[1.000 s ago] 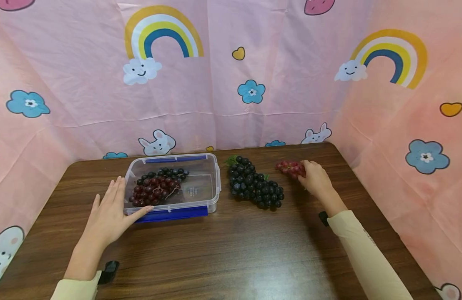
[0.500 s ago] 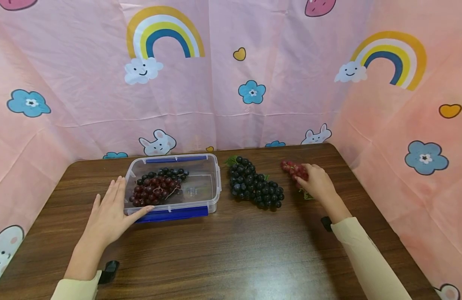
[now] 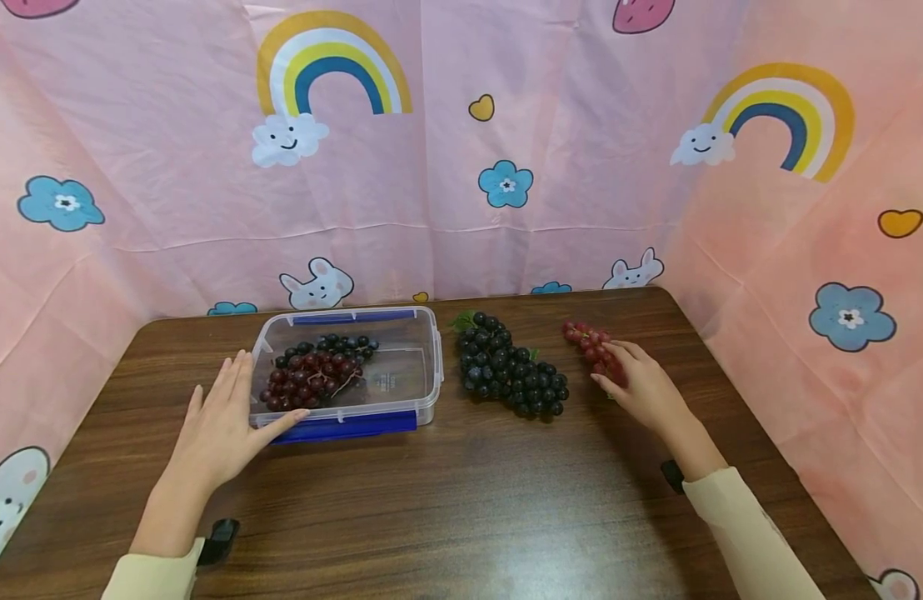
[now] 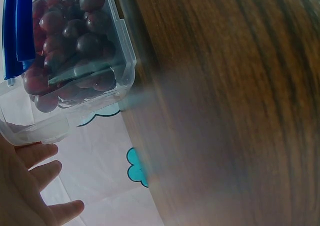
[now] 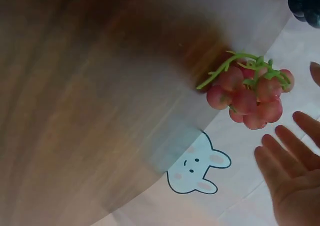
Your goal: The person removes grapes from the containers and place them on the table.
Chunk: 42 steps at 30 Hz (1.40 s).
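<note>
At the left of the head view my left hand rests with straight fingers along the left side of a clear plastic container, thumb at its front left corner. Dark red grapes and a bunch of black grapes lie inside it. My right hand is at a bunch of light red grapes on the table's right side. The right wrist view shows its fingers extended and apart from these grapes, whose green stem faces the camera.
Black grapes with green leaves lie between the container and the light red bunch. A blue latch hangs at the container's front. The brown wooden table meets a pink printed cloth at the back and sides.
The light red bunch has shifted right and slightly nearer. My right hand has drawn back toward the near right, and its fingers have loosened from the grapes. My left hand stays put.
</note>
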Motion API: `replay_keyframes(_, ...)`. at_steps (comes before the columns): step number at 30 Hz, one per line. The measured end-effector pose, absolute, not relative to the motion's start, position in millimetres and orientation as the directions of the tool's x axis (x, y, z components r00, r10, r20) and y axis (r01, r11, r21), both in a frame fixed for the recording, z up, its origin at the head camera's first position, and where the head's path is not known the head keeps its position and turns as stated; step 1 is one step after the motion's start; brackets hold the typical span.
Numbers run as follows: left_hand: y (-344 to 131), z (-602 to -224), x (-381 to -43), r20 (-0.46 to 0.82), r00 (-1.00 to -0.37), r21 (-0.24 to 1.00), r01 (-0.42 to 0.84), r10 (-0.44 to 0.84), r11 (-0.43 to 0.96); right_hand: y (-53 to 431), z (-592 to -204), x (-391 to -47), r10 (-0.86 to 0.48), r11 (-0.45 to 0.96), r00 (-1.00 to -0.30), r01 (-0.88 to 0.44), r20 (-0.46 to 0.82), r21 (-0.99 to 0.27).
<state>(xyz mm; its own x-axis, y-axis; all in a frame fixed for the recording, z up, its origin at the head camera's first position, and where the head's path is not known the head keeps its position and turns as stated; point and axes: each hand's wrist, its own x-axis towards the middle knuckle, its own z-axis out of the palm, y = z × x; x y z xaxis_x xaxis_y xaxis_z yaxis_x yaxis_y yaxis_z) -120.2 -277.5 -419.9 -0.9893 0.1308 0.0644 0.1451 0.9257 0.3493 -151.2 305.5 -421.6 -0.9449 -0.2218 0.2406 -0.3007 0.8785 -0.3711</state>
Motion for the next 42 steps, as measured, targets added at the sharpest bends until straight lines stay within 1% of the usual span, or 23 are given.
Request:
replay_keyframes(3,-277.5,-419.6,-120.4,0.063,-0.989,0.347,0.144,0.130,0.927,305.5,-424.1,-145.5,-0.257,0.867,-0.920,-0.355,0.296,-0.351)
replay_keyframes(5,-277.6,-419.7,-120.5,0.061,-0.990,0.348,0.144,0.130,0.927,304.9,-426.6,-142.6,-0.290,0.852,-0.892,-0.406,0.348,-0.330)
replay_keyframes(12,-277.1,-419.3,-119.9,0.061,-0.989,0.350,0.146,0.132,0.925,295.2,-432.5,-136.0,-0.408,0.793,-0.718,-0.585,0.563,-0.170)
replay_keyframes(15,-276.9,-419.6,-120.5,0.059,-0.990,0.348,0.142,0.130,0.926,289.1,-433.7,-133.3,-0.439,0.763,-0.668,-0.630,0.601,-0.143)
replay_keyframes(18,-276.7,-419.9,-121.1,0.059,-0.990,0.346,0.141,0.128,0.928,282.6,-434.1,-130.7,-0.465,0.741,-0.642,-0.659,0.609,-0.129)
replay_keyframes(23,-276.7,-419.9,-120.8,0.061,-0.990,0.345,0.141,0.128,0.928,269.2,-432.5,-128.8,-0.492,0.718,-0.629,-0.684,0.602,-0.128)
replay_keyframes(28,-277.1,-420.8,-121.0,0.066,-0.989,0.342,0.145,0.130,0.928,254.2,-428.7,-128.0,-0.507,0.721,-0.644,-0.681,0.574,-0.127)
replay_keyframes(34,-276.4,-419.9,-121.2,0.061,-0.989,0.336,0.144,0.131,0.931,238.0,-422.5,-130.1,-0.545,0.694,-0.638,-0.707,0.544,-0.133)
replay_keyframes(42,-276.2,-417.6,-119.9,0.074,-0.989,0.321,0.146,0.129,0.936,212.7,-409.6,-133.8,-0.584,0.674,-0.670,-0.715,0.457,-0.187)
